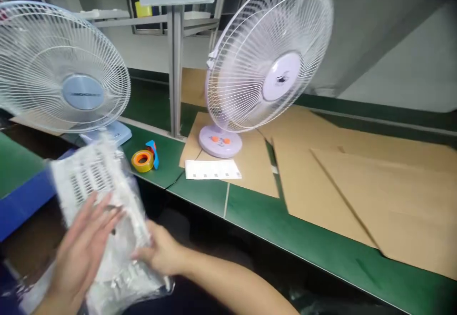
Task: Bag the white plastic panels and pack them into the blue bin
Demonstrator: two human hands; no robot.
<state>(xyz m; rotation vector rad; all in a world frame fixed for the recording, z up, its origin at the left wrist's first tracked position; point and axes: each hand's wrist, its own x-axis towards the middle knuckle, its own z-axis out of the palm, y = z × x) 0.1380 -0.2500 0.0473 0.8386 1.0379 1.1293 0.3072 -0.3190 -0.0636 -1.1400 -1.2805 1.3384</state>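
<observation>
L hand [84,248] open atop bagged white pc. [123,250], R hand [162,248] alongside clamping its edge; best pressed lightly, w/ firm R grip.

Prob. a workshop: green-topped bench [259,219] w/ fans [282,74], cardboard sheets [403,205].

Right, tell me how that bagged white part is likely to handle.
The bagged white part may slip a little in the hands, as its clear wrapping looks glossy. The part inside is probably fairly stiff: its slotted section looks flat, with no obvious sag. The crumpled plastic near its lower end could flop about.
</observation>
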